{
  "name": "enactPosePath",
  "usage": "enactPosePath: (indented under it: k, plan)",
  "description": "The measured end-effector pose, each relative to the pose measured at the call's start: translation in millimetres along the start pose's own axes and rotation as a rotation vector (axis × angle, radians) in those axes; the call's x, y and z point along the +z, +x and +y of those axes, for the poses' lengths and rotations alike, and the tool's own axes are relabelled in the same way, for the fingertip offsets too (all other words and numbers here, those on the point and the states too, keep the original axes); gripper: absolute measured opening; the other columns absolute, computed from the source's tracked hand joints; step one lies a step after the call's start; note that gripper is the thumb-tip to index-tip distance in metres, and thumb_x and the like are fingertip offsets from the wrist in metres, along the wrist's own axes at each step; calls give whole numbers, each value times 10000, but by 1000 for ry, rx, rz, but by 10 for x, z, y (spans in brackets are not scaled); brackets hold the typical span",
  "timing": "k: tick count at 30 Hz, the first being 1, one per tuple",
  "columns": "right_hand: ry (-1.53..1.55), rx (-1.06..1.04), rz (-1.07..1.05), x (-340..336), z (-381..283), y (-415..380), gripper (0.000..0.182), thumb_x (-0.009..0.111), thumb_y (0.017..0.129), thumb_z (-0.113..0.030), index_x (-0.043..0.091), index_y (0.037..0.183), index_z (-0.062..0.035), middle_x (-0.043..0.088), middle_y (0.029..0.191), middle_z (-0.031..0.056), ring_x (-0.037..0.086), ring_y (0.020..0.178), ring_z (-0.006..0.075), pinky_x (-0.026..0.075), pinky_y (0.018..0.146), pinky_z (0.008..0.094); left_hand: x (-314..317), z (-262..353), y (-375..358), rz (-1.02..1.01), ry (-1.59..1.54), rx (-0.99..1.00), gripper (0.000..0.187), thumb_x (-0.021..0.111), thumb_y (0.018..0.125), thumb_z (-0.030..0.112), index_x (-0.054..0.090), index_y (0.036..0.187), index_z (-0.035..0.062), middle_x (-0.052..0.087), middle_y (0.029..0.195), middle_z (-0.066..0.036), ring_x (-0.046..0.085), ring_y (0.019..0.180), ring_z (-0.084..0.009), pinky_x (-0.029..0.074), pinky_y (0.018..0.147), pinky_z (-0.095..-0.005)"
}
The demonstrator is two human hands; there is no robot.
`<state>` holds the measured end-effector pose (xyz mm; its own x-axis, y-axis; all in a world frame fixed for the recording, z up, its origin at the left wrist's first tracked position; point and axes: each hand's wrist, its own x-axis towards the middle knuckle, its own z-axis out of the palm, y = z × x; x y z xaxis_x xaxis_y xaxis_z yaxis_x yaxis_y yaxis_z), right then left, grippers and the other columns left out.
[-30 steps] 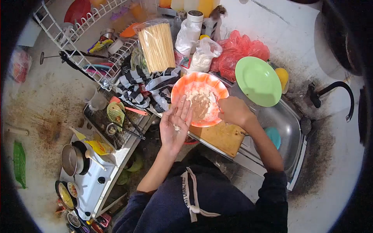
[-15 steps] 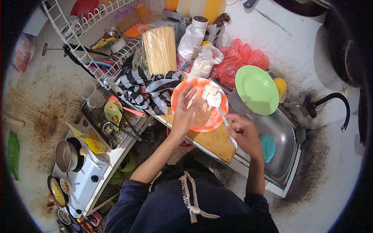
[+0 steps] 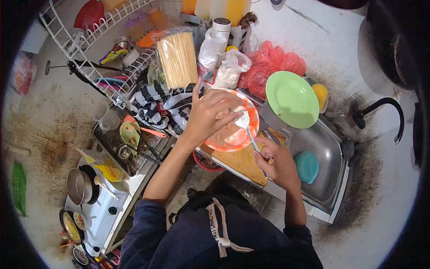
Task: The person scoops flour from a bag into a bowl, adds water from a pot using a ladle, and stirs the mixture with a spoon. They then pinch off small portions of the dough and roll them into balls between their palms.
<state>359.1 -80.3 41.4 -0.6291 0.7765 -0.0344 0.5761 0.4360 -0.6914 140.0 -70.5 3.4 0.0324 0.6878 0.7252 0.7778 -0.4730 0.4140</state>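
My right hand (image 3: 278, 163) grips the handle of a metal spoon (image 3: 252, 138). White paste or flour (image 3: 242, 119) is heaped on the spoon's head, over an orange-and-white bowl (image 3: 255, 122). Over the bowl's left side, my left hand (image 3: 207, 115) is open with its fingers spread, the fingertips close by the heaped spoon. A pale, wet-looking mix covers the bowl's inside, partly hidden by that hand. Beneath the bowl lies a wooden cutting board (image 3: 242, 165).
A light green plate (image 3: 292, 99) stands right of the bowl, above the sink (image 3: 316, 150) with a teal container (image 3: 306, 167). Behind are a bag of skewers (image 3: 177, 58), a bag of white powder (image 3: 228, 74) and a red plastic bag (image 3: 273, 65). A stove (image 3: 105, 215) is at left.
My left hand has moved from the bowl's left side in over it, toward the spoon's head. The spoon has tilted more upright, with my right hand slightly lower. The whole view has shifted slightly.
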Motion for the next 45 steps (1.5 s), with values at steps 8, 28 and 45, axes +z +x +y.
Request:
enactPosePath:
  k: [8, 28, 45]
  plan:
    - [-12, -28, -39, -9, -30, 10, 293, 547, 775, -115, 484, 1046, -23, 477, 526, 103, 463, 449, 215, 340, 462, 331, -73, -147, 95, -180, -1, 137, 214, 621, 731, 303, 640, 910, 187, 606, 833, 28, 549, 901, -131, 96, 1025, -494]
    - [-138, -105, -14, -21, 231, 139, 282, 556, 775, -112, 521, 1042, -29, 409, 499, 83, 408, 431, 168, 329, 448, 297, -53, -247, 50, -147, -150, -25, 330, 633, 720, 208, 583, 1023, 85, 588, 1013, -86, 540, 934, -270, 350, 899, -392]
    - [-332, -96, 25, -224, 270, 140, 310, 549, 753, -148, 524, 1048, -57, 560, 667, 164, 560, 619, 318, 423, 562, 388, -16, -592, 122, -473, -272, -43, 393, 676, 677, 155, 566, 1039, 48, 580, 1004, -134, 572, 868, -257, 430, 790, -317]
